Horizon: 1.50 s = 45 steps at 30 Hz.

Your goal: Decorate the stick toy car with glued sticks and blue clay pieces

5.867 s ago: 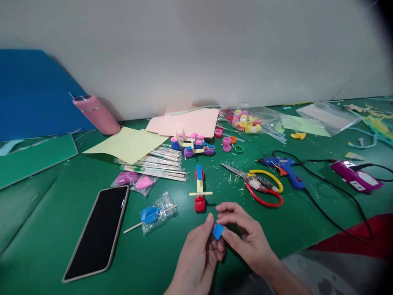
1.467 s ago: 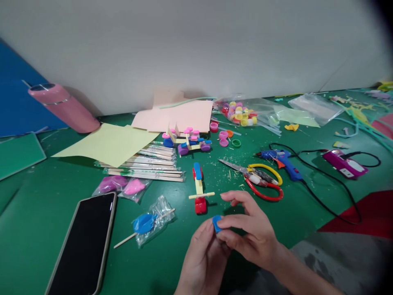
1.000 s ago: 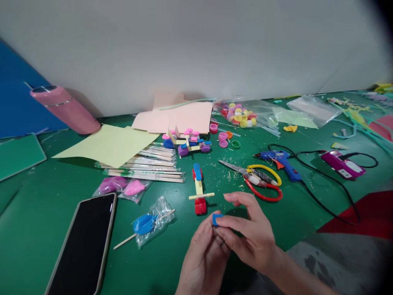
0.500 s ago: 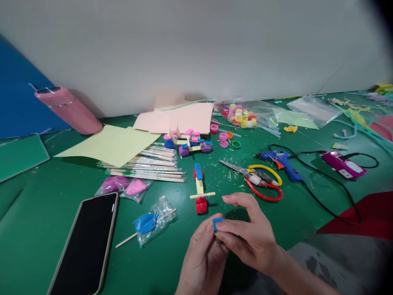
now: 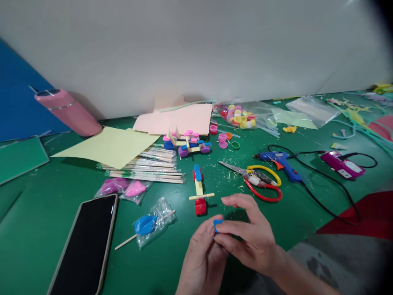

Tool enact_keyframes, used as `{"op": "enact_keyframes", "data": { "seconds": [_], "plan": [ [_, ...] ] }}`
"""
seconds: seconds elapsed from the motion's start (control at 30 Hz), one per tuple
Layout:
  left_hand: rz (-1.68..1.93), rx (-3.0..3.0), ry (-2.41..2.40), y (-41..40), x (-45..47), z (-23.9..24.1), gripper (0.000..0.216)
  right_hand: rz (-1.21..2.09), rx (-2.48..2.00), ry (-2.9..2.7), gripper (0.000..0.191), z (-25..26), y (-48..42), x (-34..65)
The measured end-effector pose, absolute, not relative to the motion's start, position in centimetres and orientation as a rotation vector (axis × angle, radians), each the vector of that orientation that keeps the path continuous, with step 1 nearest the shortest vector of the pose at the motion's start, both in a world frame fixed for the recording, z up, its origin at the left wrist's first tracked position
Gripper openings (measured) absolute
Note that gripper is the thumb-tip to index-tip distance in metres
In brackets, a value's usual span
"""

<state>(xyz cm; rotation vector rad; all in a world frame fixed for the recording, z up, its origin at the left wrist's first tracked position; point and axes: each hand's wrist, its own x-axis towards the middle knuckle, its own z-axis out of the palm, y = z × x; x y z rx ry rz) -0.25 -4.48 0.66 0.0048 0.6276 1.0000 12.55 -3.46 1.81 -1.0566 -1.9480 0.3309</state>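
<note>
A small flattened piece of blue modelling clay (image 5: 217, 225) is pinched between the fingertips of both hands, just above the table's near side. My left hand (image 5: 202, 252) supports it from the left with fingers curled. On the other side my right hand (image 5: 253, 235) presses it with thumb and a finger, while another finger stretches out above. Just beyond lies a little model vehicle (image 5: 199, 188) of sticks with red wheels and a blue clay top. To the left, a blue clay lump (image 5: 145, 225) rests on a plastic wrapper with a thin stick.
Scissors (image 5: 257, 177) and a blue glue gun (image 5: 280, 160) with its cord lie to the right. A phone (image 5: 84, 243) is at left, near wrapped sticks (image 5: 153, 166) and yellow paper (image 5: 112, 144). Behind stand more models (image 5: 190, 143), a bag of bottle caps (image 5: 239, 115) and a pink flask (image 5: 70, 111).
Both hands keep their pinch on the blue clay, with only slight finger movement. The whole view has shifted very slightly; the things on the table stay put.
</note>
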Motion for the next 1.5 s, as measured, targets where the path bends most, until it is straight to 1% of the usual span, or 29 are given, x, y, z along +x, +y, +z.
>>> {"op": "enact_keyframes", "data": {
  "seconds": [0.47, 0.83, 1.03, 1.23, 1.33, 1.5],
  "plan": [
    [0.978, 0.002, 0.653, -4.4, -0.1, 0.5, 0.018, 0.344, -1.051, -1.930, 0.018, 1.7, -3.4, 12.6],
    [1.001, -0.001, 0.630, -4.5, -0.4, 0.6, 0.016, 0.333, -1.062, -1.905, 0.019, 1.6, -3.6, 12.2],
    [1.038, 0.017, 0.595, -4.2, -0.7, 0.7, 0.017, 0.469, -1.089, -1.838, 0.034, 1.6, -3.8, 12.2],
    [1.012, 0.066, 0.576, -4.3, -0.7, 1.2, 0.026, 0.727, -1.163, -1.550, 0.019, 1.6, -3.9, 12.5],
    [0.994, 0.096, 0.587, -4.4, -0.7, 1.3, 0.028, 0.799, -1.156, -1.600, 0.017, 2.1, -3.9, 12.6],
    [0.945, 0.153, 0.600, -4.6, -0.9, 1.3, 0.033, 0.828, -1.180, -1.715, 0.017, 3.3, -4.0, 12.6]
  ]
}}
